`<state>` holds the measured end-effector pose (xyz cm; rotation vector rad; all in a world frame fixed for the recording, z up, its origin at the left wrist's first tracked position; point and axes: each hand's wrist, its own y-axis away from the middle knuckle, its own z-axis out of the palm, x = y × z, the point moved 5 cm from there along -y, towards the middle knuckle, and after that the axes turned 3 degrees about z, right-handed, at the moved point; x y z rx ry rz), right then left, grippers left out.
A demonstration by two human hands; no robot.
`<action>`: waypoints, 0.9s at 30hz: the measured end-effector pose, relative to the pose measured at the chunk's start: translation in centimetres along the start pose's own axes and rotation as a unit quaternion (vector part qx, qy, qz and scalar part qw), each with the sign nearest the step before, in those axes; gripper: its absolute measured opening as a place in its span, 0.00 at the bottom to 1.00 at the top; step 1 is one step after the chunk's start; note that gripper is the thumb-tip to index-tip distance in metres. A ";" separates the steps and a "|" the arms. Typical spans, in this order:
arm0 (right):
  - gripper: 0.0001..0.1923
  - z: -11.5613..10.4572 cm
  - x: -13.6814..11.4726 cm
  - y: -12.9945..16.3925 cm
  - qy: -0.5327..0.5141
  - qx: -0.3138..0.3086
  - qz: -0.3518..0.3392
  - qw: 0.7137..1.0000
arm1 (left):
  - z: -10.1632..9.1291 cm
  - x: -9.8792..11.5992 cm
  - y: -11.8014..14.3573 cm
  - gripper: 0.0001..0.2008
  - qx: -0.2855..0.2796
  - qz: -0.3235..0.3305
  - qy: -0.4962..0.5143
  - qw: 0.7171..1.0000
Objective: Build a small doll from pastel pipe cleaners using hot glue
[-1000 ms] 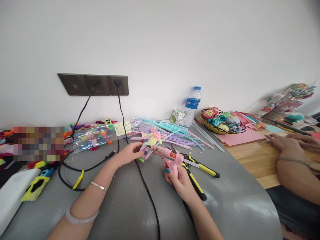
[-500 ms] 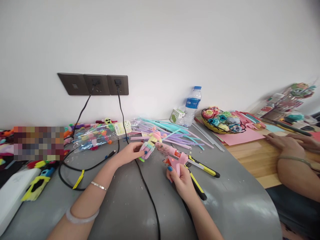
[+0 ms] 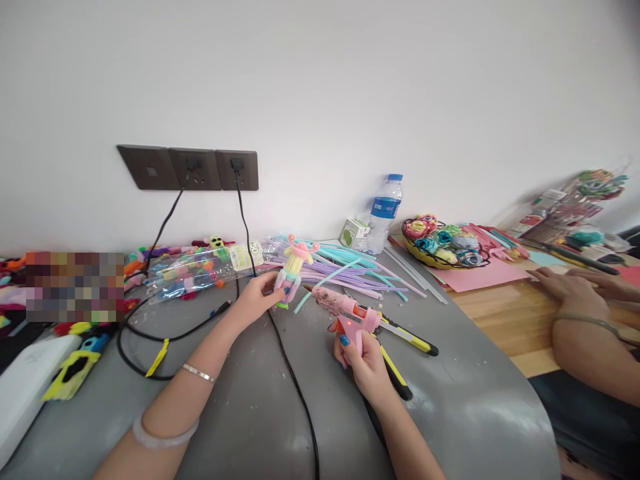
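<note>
My left hand [image 3: 257, 300] grips a small pastel pipe-cleaner figure [image 3: 293, 265], pink on top with a yellow and lilac body, and holds it upright above the grey table [image 3: 450, 407]. My right hand [image 3: 365, 365] holds a pink hot glue gun [image 3: 346, 312] by its handle, nozzle pointing left toward the figure but apart from it. The gun's black cord [image 3: 295, 387] runs across the table toward me.
A heap of pastel pipe cleaners [image 3: 345, 267] lies behind the figure. Yellow-handled pliers [image 3: 400, 347] lie right of the glue gun. A water bottle [image 3: 385, 212], a bowl of craft flowers [image 3: 440, 241] and wall sockets [image 3: 190, 169] stand behind. Another person's hands [image 3: 575, 287] rest at right.
My left hand has lifted the figure and turned it upright, away from the nozzle. The glue gun has drawn back slightly to the right and lower.
</note>
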<state>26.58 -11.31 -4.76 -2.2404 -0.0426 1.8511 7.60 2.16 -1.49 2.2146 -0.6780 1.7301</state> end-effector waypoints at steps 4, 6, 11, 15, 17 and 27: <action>0.25 0.1 -0.2 0.0 0.004 -0.004 0.001 1.000 | 0.1 0.0 0.1 0.20 -0.009 0.000 -0.007 1.000; 0.25 0.2 -0.3 0.0 0.006 -0.010 0.004 1.000 | 0.1 0.0 0.1 0.19 -0.010 0.002 -0.008 1.000; 0.25 0.3 -0.5 -0.1 0.007 -0.009 0.012 1.000 | 0.1 -0.1 0.1 0.19 -0.008 0.004 -0.012 1.000; 0.25 0.4 -0.4 -0.1 0.002 -0.013 0.020 1.000 | 0.0 -0.3 0.0 0.20 -0.008 0.005 -0.009 1.000; 0.25 0.4 -0.5 -0.1 -0.001 -0.019 0.023 1.000 | 0.0 -0.4 0.0 0.20 -0.009 0.004 -0.008 1.000; 0.23 0.5 -0.4 -0.1 0.000 -0.022 0.040 0.999 | 0.1 -0.3 0.0 0.20 -0.015 -0.005 -0.009 1.000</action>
